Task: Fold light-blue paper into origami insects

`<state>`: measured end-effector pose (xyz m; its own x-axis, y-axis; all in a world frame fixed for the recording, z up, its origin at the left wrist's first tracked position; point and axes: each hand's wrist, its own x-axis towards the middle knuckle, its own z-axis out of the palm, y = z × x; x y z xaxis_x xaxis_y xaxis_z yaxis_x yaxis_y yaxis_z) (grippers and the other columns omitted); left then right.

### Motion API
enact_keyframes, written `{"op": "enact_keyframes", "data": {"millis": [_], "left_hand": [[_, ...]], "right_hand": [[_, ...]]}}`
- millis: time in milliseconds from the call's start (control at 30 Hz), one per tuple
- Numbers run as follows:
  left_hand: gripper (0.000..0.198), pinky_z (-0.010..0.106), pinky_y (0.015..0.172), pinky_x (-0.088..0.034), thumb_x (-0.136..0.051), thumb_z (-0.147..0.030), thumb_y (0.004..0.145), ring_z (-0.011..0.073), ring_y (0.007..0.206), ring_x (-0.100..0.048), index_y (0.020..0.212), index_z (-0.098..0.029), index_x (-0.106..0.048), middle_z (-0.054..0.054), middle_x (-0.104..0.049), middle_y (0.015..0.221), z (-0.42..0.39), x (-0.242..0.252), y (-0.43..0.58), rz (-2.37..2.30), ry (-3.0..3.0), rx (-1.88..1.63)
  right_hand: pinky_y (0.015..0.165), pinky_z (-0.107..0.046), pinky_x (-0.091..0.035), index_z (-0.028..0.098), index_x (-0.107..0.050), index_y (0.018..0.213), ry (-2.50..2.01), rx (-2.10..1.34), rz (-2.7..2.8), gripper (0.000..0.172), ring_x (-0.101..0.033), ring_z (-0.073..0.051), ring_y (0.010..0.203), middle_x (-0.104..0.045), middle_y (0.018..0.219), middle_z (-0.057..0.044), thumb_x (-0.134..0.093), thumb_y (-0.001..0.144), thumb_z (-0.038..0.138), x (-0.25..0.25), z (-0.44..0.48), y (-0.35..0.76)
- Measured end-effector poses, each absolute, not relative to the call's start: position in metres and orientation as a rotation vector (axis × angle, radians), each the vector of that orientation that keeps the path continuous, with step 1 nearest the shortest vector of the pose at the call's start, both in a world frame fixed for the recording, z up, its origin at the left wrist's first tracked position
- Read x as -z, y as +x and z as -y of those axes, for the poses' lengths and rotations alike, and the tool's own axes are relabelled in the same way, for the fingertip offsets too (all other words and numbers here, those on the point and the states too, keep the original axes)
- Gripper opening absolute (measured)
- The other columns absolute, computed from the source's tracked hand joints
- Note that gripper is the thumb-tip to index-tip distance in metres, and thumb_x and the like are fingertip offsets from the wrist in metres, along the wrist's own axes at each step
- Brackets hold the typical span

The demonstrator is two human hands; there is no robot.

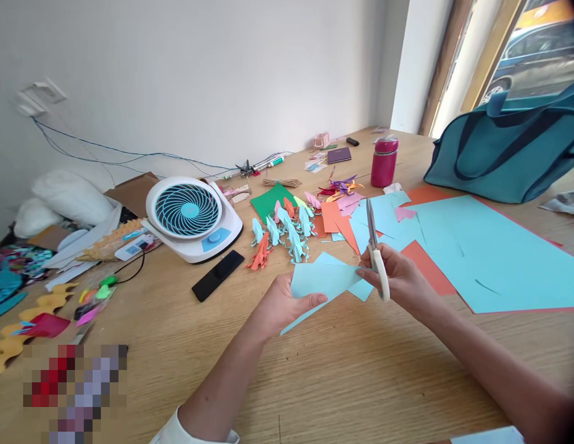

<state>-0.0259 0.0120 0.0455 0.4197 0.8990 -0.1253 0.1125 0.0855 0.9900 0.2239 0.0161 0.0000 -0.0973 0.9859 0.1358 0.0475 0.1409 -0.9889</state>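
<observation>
A light blue sheet of paper (pixel 319 280) is pinched at its left end by my left hand (pixel 284 305), thumb on top. My right hand (pixel 395 274) holds a pair of scissors (pixel 378 265) with white handles, blades pointing up and away from me. The right fingertips also touch the right corner of that sheet. More light blue paper (pixel 363 290) lies on the table just beneath it. Beyond the hands stand several folded paper figures in light blue (pixel 296 243), with an orange paper figure (pixel 259 251) at their near left.
A white fan (pixel 189 209) and a black phone (pixel 217 275) are at left. A green sheet (pixel 263 202), orange scraps (pixel 336 216) and a pink flask (pixel 384 163) sit farther back. Large blue paper (pixel 495 253) and a teal bag (pixel 500 151) occupy the right.
</observation>
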Motion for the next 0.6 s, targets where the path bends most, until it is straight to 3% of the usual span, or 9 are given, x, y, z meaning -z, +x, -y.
{"op": "enact_keyframes", "data": {"millis": [167, 300, 367, 467, 600], "left_hand": [[0.025, 0.029, 0.061, -0.049, -0.079, -0.030, 0.074, 0.0203, 0.066, -0.064, 0.095, -0.018, -0.077, 0.006, -0.074, 0.081, -0.008, -0.045, -0.019, -1.169, 1.490, -0.921], [0.018, 0.032, 0.068, -0.053, -0.073, -0.028, 0.079, 0.0222, 0.071, -0.066, 0.094, -0.019, -0.078, 0.006, -0.076, 0.084, -0.003, -0.054, -0.016, -1.326, 1.696, -1.020], [0.023, 0.035, 0.082, -0.053, -0.067, -0.021, 0.083, 0.0239, 0.083, -0.069, 0.103, -0.024, -0.077, 0.005, -0.076, 0.095, 0.001, -0.056, -0.014, -1.335, 1.876, -1.123], [0.045, 0.039, 0.106, -0.043, -0.054, -0.008, 0.087, 0.0259, 0.114, -0.063, 0.123, -0.030, -0.068, 0.004, -0.070, 0.122, 0.007, -0.052, -0.012, -1.239, 2.157, -1.159], [0.054, 0.044, 0.116, -0.031, -0.046, -0.008, 0.092, 0.0276, 0.135, -0.048, 0.140, -0.031, -0.053, 0.006, -0.056, 0.142, 0.010, -0.032, -0.005, -1.169, 2.379, -0.993]], "right_hand": [[0.062, -0.029, -0.043, 0.024, -0.056, 0.097, -1.085, -1.163, 1.366, 0.035, -0.055, -0.016, 0.074, -0.063, 0.091, -0.002, -0.073, 0.079, 0.049, -0.003, -0.014, 0.222], [0.059, -0.028, -0.043, 0.024, -0.057, 0.097, -1.128, -1.066, 1.279, 0.033, -0.053, -0.016, 0.071, -0.063, 0.090, -0.002, -0.070, 0.081, 0.050, -0.007, -0.012, 0.220], [0.061, -0.029, -0.044, 0.024, -0.056, 0.096, -1.123, -1.064, 1.225, 0.034, -0.054, -0.016, 0.073, -0.064, 0.091, -0.003, -0.070, 0.081, 0.050, -0.009, -0.010, 0.217], [0.063, -0.030, -0.044, 0.022, -0.056, 0.091, -1.072, -1.174, 1.200, 0.035, -0.057, -0.018, 0.077, -0.063, 0.087, -0.004, -0.070, 0.080, 0.052, -0.014, -0.004, 0.209], [0.063, -0.030, -0.045, 0.020, -0.055, 0.082, -1.008, -1.325, 1.250, 0.038, -0.057, -0.017, 0.072, -0.061, 0.077, -0.002, -0.070, 0.078, 0.055, -0.020, 0.004, 0.195]]}}
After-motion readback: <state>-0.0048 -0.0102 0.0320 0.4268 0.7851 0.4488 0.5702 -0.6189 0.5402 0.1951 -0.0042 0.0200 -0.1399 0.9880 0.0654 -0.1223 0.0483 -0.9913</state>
